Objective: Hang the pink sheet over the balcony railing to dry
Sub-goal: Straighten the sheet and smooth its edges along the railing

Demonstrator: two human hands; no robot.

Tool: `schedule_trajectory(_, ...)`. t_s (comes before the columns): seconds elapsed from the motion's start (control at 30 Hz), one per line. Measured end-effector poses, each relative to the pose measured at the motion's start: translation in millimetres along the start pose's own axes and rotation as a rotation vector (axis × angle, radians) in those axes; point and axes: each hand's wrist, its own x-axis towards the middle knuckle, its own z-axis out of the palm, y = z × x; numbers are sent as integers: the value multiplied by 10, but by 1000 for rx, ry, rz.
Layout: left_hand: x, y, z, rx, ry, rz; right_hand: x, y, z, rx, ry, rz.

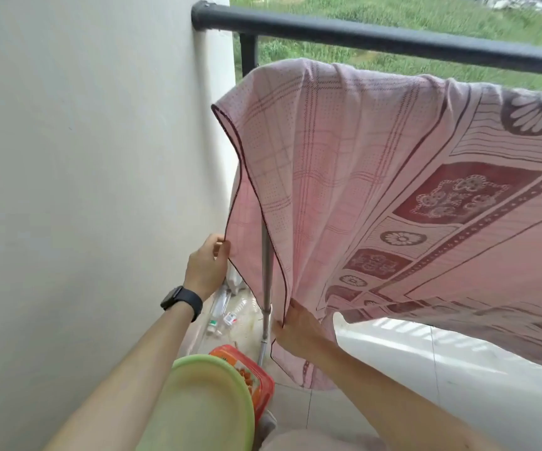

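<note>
The pink sheet (344,164), printed with maroon flowers and borders, hangs draped below the dark balcony railing (377,39), spreading to the right edge of the view. My left hand (206,265), with a black watch on the wrist, pinches the sheet's dark-hemmed left edge near the wall. Lower down, my right hand (295,327) grips a hemmed edge of the sheet. What the sheet's top fold rests on is hidden by the cloth.
A white wall (84,190) closes the left side. A thin metal pole (265,288) stands upright behind the sheet. On the tiled floor lie plastic bottles (222,312), with a green basin (204,405) and a red container (259,382) below. Grass lies beyond the railing.
</note>
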Motion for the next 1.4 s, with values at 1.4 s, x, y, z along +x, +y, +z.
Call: schedule_trajectory(1.4,-876,3862,206,564,478,879,-2150,1506,-4392,-498,1228,-73)
